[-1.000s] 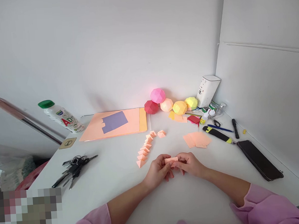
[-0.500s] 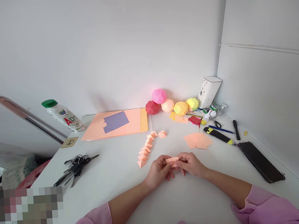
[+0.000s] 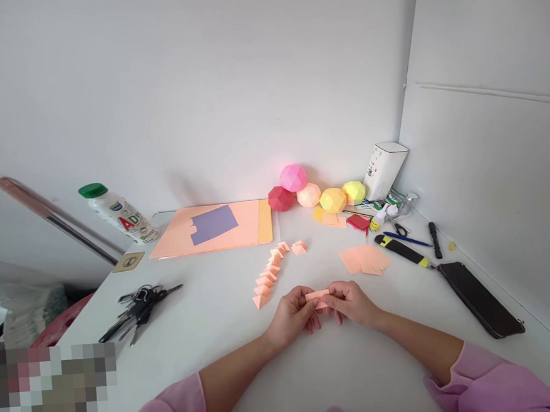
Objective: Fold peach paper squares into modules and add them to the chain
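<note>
Between my two hands is a small folded piece of peach paper (image 3: 318, 296), held just above the white table. My left hand (image 3: 295, 312) pinches its left end with thumb and fingers. On the other end my right hand (image 3: 351, 302) is closed the same way. A curved row of folded peach paper pieces (image 3: 267, 275) stands beyond my left hand, and another folded piece (image 3: 299, 247) lies at its far end. Flat peach paper pieces (image 3: 364, 259) are spread beyond my right hand.
Paper balls (image 3: 293, 178) sit against the wall. Stacked sheets (image 3: 173, 232), a bottle (image 3: 121, 213) and keys (image 3: 141, 309) are on the left. A cutter (image 3: 401, 250), a blue pen (image 3: 408, 239), a glue bottle (image 3: 378, 219) and a black case (image 3: 480, 298) lie on the right.
</note>
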{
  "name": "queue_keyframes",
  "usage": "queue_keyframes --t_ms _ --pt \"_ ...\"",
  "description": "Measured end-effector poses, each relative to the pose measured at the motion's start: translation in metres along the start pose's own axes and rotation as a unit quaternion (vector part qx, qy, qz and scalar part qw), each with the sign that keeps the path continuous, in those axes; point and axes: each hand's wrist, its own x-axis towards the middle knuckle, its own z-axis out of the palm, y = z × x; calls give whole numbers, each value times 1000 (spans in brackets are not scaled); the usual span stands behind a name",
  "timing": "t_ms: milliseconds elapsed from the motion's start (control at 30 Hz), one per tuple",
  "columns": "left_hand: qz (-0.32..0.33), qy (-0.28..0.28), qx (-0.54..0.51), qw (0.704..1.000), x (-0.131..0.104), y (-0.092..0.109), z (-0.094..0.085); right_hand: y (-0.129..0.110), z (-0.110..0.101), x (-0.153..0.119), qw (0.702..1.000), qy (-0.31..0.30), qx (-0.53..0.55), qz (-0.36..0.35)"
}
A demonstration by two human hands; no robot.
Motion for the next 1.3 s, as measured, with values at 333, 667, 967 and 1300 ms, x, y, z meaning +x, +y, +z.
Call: queue_keyframes --t_ms 333,667,967,1300 --pt "-5 -9 7 1000 -3 4 0 -1 -1 0 1000 -6 10 8" --pt "-1 -13 13 1000 -3 4 0 -1 -1 -1 1000 -8 11 1" --pt "-4 -10 -13 1000 -2 6 0 2 -4 1 998 -39 33 -22" --pt "-10 -6 -13 1000 -2 5 0 5 -4 2 1000 -22 10 -8"
